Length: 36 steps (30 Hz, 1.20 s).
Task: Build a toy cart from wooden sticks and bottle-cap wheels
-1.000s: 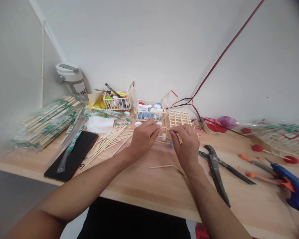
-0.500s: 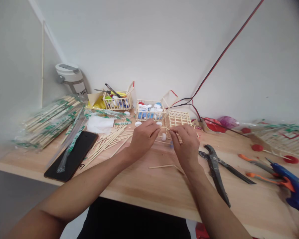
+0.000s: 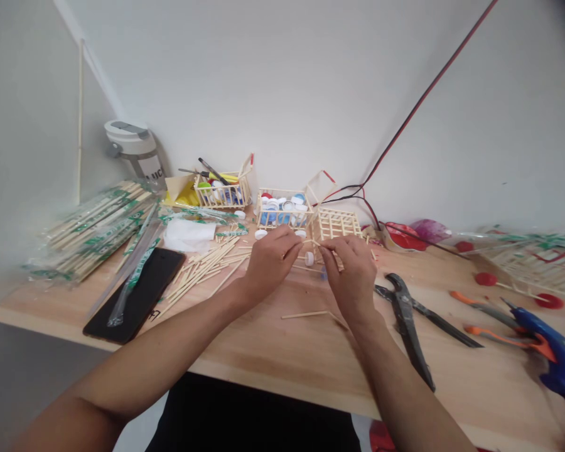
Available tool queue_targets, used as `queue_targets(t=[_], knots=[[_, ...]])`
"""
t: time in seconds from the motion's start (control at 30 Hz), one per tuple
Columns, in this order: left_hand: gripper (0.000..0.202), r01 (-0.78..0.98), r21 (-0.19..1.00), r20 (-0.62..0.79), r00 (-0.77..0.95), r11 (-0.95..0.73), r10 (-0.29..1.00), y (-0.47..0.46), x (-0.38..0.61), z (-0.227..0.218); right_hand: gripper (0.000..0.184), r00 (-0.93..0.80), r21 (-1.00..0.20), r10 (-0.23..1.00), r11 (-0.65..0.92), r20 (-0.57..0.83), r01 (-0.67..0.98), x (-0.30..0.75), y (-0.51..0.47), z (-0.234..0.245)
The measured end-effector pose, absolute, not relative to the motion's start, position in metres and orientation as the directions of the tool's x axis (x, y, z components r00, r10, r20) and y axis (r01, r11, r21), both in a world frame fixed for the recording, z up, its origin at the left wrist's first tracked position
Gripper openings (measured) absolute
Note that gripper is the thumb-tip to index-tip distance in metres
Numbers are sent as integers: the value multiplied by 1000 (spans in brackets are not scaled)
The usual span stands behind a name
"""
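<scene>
Between my two hands a thin wooden stick (image 3: 313, 242) is pinched, bent into a shallow peak at its middle. My left hand (image 3: 270, 260) grips its left end with thumb and fingers. At the other end, my right hand (image 3: 351, 270) pinches it the same way. Just behind them stand a stick-built basket full of bottle caps (image 3: 285, 212) and a stick lattice frame (image 3: 339, 220), partly hidden by my right hand. A white bottle cap (image 3: 309, 258) sits between the hands. Closer to me lies another bent stick (image 3: 306, 314) on the wooden table (image 3: 263, 351).
Loose sticks (image 3: 207, 267) and a black phone (image 3: 136, 295) lie left, near bagged chopsticks (image 3: 98, 229). Black-handled pliers (image 3: 407, 314), orange-handled pliers (image 3: 503, 336) and a blue glue gun (image 3: 553, 351) lie right. Another stick basket (image 3: 221, 191) stands by the wall.
</scene>
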<state>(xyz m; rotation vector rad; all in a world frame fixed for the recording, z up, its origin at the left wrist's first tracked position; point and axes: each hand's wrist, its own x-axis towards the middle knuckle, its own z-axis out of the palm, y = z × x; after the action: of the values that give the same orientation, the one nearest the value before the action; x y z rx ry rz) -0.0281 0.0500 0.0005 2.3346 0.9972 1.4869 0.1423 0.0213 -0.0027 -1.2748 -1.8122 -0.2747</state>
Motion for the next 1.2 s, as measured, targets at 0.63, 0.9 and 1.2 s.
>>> queue_targets(t=[0.63, 0.9, 1.2], knots=[[18, 434, 499, 726, 265, -750, 635, 50, -28, 1, 12, -87, -287, 648, 449, 757, 846, 141, 21, -2], [19, 427, 498, 729, 265, -755, 631, 50, -28, 1, 12, -92, -279, 644, 449, 759, 849, 141, 21, -2], [20, 439, 495, 730, 258, -750, 633, 50, -28, 1, 12, -89, -285, 646, 451, 758, 846, 142, 21, -2]])
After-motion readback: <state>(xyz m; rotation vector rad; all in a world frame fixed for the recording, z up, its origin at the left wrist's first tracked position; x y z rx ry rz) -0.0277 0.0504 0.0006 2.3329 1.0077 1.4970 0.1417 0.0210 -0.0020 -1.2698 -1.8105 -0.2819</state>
